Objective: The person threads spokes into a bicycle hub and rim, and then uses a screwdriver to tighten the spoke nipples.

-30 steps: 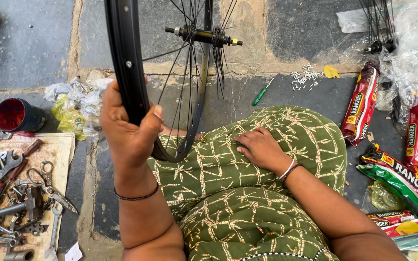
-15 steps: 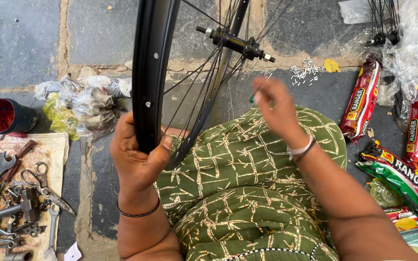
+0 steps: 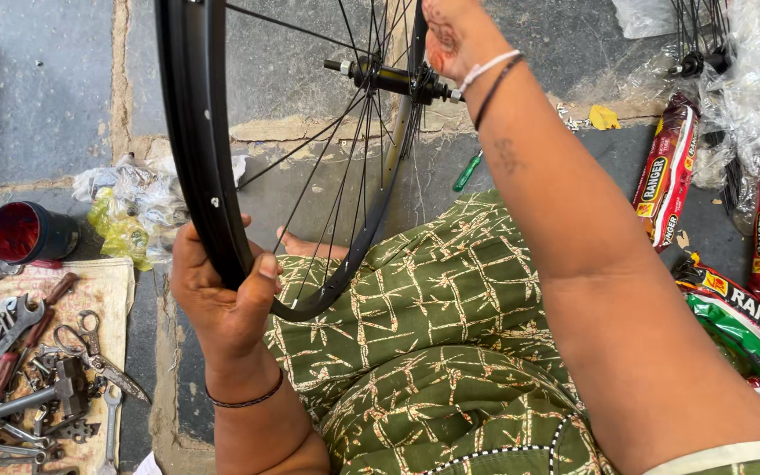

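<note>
the left hand (image 3: 222, 299) is wrapped shut around the black wheel rim (image 3: 191, 132) standing over the lap; the right hand (image 3: 455, 35) reaches past the hub (image 3: 393, 79), fingers unseen. tools (image 3: 28, 369) lie left of the rim.

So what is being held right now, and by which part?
The left hand grips the black spoked bicycle wheel by its rim, low on the near side. The right hand is up by the rim's far side; its grip cannot be told.
</note>
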